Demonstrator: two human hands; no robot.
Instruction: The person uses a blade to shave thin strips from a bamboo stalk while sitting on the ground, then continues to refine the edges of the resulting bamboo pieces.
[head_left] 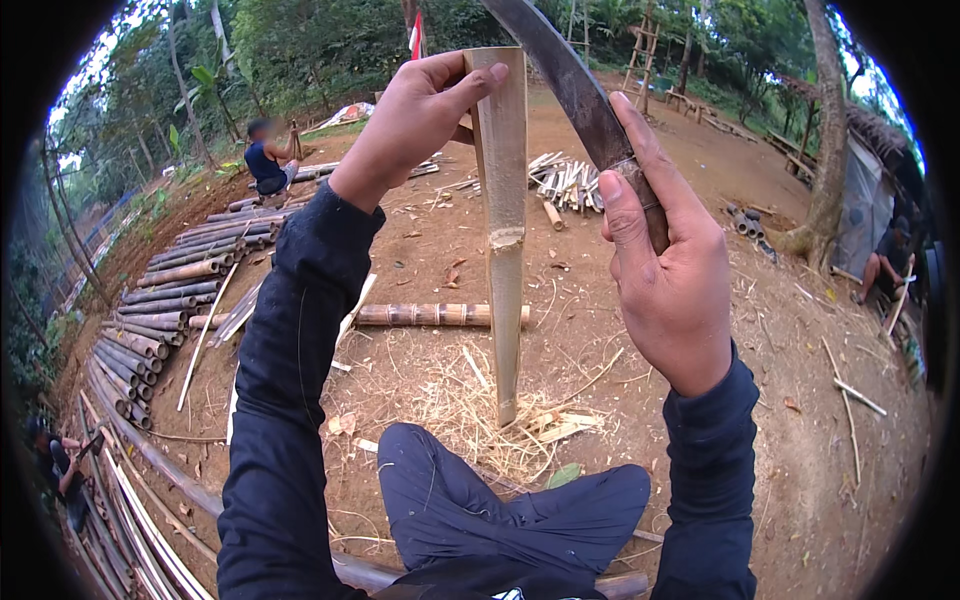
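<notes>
A split bamboo strip (505, 190) stands upright in front of me, its lower end down among the shavings on the ground. My left hand (425, 110) grips the strip near its top, thumb across the face turned to me. A raised node crosses the strip about halfway down. In my right hand (665, 250) is a machete (575, 90), held by its handle. Its dark curved blade slants up and left, past the upper frame edge, with its lower part just right of the strip's top. Whether blade and strip touch, I cannot tell.
Pale bamboo shavings (470, 415) lie before my crossed legs (510, 510). Beyond them rests a bamboo pole (430, 314). Stacked bamboo poles (170, 285) line the left; split pieces (565, 182) are heaped farther back. A person (270, 160) sits far left, others at both sides. A tree (828, 130) stands right.
</notes>
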